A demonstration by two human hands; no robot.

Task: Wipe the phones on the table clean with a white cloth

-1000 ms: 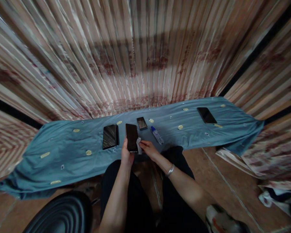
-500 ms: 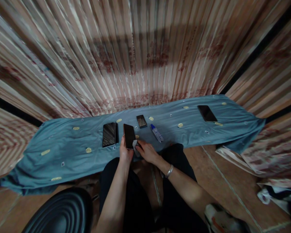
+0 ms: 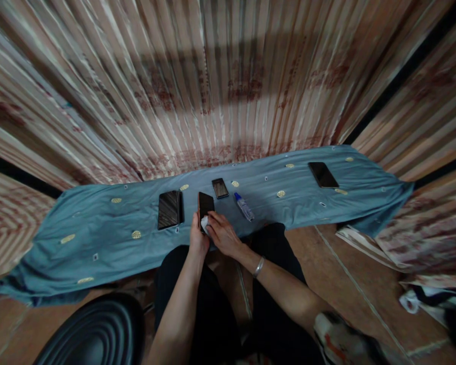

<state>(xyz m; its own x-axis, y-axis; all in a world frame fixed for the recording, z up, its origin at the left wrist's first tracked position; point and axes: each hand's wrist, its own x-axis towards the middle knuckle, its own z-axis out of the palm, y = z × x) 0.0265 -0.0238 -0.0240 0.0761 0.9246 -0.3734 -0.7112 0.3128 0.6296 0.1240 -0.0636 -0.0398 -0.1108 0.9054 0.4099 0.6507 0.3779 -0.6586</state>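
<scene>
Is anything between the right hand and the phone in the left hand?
Yes: a pale cloth, held in the right hand, sits over the near part of the phone. Nothing else visible stands between them.

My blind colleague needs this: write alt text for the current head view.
A person's left hand holds a dark phone while the right hand holds a pale cloth against its screen. On the blue-green tablecloth lie more dark-screened devices and a blue-tipped bottle.
</scene>
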